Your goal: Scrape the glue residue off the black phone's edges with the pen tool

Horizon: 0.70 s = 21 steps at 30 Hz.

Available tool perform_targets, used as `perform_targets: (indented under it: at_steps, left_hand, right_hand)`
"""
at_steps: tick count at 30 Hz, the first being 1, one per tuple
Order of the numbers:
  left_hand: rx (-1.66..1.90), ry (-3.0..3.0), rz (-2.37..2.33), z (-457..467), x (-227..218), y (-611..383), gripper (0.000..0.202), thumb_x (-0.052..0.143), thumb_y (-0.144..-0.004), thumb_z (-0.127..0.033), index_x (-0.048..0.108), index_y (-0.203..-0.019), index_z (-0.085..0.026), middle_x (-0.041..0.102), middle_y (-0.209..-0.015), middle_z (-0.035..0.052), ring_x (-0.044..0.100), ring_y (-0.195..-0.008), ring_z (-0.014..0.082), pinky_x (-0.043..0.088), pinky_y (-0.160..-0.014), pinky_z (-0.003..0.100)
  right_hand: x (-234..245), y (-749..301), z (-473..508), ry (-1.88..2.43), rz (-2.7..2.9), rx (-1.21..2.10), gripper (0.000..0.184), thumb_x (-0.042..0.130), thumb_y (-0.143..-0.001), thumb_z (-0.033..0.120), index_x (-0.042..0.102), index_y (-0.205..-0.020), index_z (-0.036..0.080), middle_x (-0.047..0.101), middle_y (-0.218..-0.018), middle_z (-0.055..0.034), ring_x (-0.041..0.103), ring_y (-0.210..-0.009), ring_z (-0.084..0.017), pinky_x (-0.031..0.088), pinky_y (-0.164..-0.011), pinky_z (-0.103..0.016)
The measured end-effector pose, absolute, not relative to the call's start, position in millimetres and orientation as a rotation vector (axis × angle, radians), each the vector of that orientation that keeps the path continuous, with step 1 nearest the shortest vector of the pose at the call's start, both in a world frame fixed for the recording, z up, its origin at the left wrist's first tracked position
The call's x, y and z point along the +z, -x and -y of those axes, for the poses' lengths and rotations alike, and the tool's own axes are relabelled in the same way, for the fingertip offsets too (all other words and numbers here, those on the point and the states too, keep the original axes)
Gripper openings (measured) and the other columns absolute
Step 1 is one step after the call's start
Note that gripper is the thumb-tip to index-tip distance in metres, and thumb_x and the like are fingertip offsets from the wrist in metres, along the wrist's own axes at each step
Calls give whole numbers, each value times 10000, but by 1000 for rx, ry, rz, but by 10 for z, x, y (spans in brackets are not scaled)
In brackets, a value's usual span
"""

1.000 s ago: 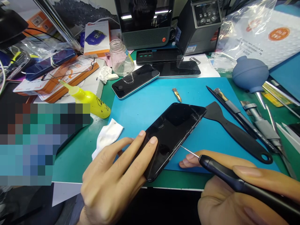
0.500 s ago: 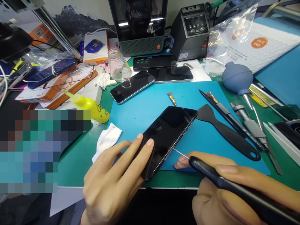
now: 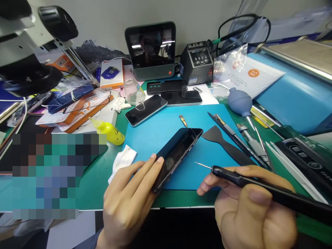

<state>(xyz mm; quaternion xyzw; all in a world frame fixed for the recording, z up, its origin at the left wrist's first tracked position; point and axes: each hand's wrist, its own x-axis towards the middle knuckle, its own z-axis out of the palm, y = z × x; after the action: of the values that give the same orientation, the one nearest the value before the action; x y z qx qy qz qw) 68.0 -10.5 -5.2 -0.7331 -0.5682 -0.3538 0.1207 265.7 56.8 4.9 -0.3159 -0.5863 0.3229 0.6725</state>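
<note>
I see the left hand [image 3: 129, 200] clamped on the phone [image 3: 178, 148], two fingertips on its dark glass; the thumb is hidden, so I cannot tell where it presses. The phone is held tilted above the mat [image 3: 145, 138], toward the mat's near edge, its far corner pointing at the scraper [image 3: 228, 148].

The right hand [image 3: 254, 204] is closed on the black handle of a pick [image 3: 298, 200], thumb and index finger together round it. The thin tip [image 3: 203, 165] points toward the phone's near long side — apart from it, over the mat.

To work that side well, I would keep the left fingers flat and spread, away from the tip's path, and hold the tilt so the side faces the pick. I would bring the tip in at a low angle and use short, light strokes along the side; heavy prying could, I judge, chip the glass or bend the tip. Bracing the right hand on the bench's [image 3: 93, 193] front edge should steady things.
</note>
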Motion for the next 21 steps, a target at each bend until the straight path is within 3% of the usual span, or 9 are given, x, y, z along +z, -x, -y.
perform_targets:
  at_steps: [5, 9, 12, 15, 21]
  left_hand:
    - [-1143, 2109, 1752, 62, -63, -717, 464, 575, -1043, 68, 700, -1439, -138, 783, -1504, 97, 713, -1430, 184, 503, -1308, 311]
    - [-1196, 2095, 1826, 50, -67, -709, 447, 535, -1077, 42, 638, -1466, -152, 802, -1459, 82, 728, -1426, 122, 525, -1270, 223]
    - [-1207, 2094, 1834, 37, -52, -707, 447, 555, -1091, 24, 656, -1477, -179, 819, -1426, 58, 748, -1397, 123, 534, -1266, 224]
    - [-1227, 2091, 1815, 21, -15, -711, 364, 611, -1110, -33, 681, -1442, -164, 834, -1396, 70, 768, -1369, 133, 535, -1269, 221]
    - [-1253, 2080, 1747, 21, 41, -719, 255, 653, -1145, -198, 719, -1374, -106, 862, -1310, 124, 814, -1285, 170, 597, -1204, 239]
  right_hand:
    - [129, -2835, -638, 666, 1384, 1055, 146, 384, -1245, 215, 474, -1318, 126, 646, -945, -46, 707, -783, -119, 642, -569, -215]
    - [106, -2844, -705, 705, 1418, 1024, 187, 521, -1198, 190, 526, -1375, 130, 660, -1019, -75, 734, -856, -139, 679, -656, -238]
    - [101, -2714, -688, 731, 1394, 761, 158, 622, -1161, 201, 619, -1249, 70, 647, -1033, -89, 720, -857, -144, 659, -689, -244]
    - [161, -2542, -655, 718, 1407, 572, 235, 671, -1158, 240, 602, -1050, 44, 634, -1011, -90, 702, -846, -115, 623, -728, -222]
    - [246, -2362, -637, 660, 1602, 514, 253, 625, -1191, 251, 587, -1014, 74, 658, -972, -49, 705, -856, -36, 595, -809, -93]
